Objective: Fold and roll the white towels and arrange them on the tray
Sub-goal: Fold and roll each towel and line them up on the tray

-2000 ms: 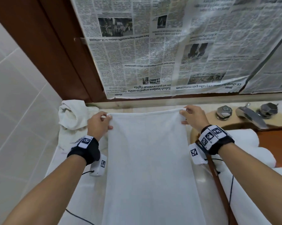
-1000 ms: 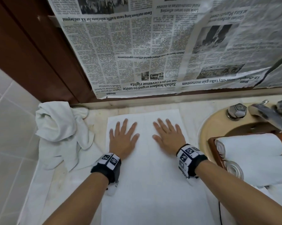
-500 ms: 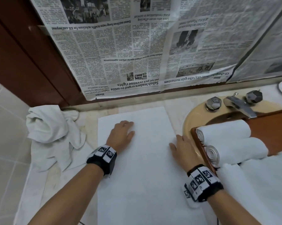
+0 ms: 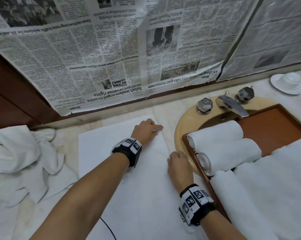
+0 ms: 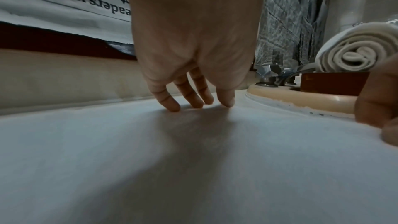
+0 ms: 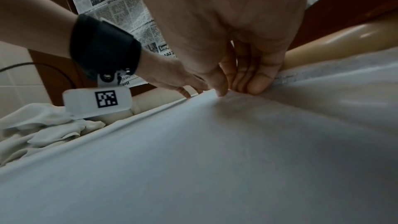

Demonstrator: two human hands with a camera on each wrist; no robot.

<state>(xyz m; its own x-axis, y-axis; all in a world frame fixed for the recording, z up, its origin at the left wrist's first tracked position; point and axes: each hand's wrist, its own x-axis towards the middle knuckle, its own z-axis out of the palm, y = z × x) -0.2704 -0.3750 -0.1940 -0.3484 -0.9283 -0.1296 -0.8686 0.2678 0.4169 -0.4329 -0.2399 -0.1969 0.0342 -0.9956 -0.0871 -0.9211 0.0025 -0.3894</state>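
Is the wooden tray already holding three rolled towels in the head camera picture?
No, only two rolled towels lie on the wooden tray, side by side at its left end.

Your left hand (image 5: 193,40) reaches down from twelve o'clock, fingertips (image 5: 172,106) touching the flat white towel (image 5: 150,168); at two o'clock a rolled towel (image 5: 353,52) sits on the brown tray (image 5: 331,83); your right hand (image 5: 379,101) edges in at three o'clock.

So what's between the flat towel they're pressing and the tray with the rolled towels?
In the head view, a strip of pale counter and the beige sink rim separate the flat towel from the tray.
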